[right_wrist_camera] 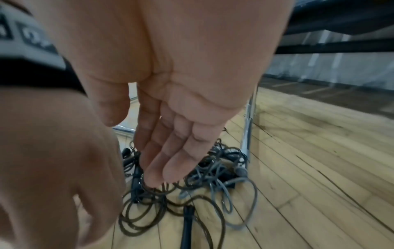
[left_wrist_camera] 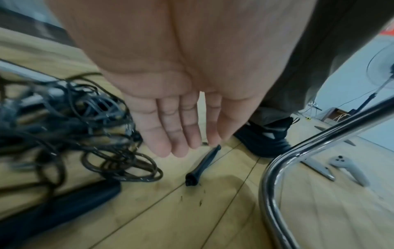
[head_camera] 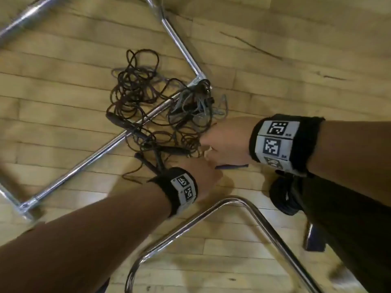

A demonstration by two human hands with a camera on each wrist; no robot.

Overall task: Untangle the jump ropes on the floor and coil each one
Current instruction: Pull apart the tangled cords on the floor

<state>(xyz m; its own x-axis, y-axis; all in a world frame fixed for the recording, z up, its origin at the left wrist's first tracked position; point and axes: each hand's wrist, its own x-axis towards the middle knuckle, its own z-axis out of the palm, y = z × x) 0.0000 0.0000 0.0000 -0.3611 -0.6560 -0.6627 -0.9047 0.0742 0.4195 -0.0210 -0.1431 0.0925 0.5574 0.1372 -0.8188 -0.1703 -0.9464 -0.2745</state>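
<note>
A tangle of dark and grey jump ropes (head_camera: 156,106) lies on the wooden floor, draped over a chrome bar. Several black handles stick out of its near side. My left hand (left_wrist_camera: 181,144) hovers open with straight fingers just above a loose black handle (left_wrist_camera: 202,166) on the floor. My right hand (right_wrist_camera: 164,173) is open too, its fingertips reaching down onto the near loops of the tangle (right_wrist_camera: 192,193), holding nothing. In the head view the left hand (head_camera: 208,176) and right hand (head_camera: 222,142) are close together, with the loose handle (head_camera: 231,166) between them.
A chrome tube frame (head_camera: 110,144) lies under the ropes. A bent chrome chair leg (head_camera: 243,203) stands close in front of me. My black shoe (left_wrist_camera: 266,139) is to the right, with a grey controller (left_wrist_camera: 349,168) on the floor beyond the tube.
</note>
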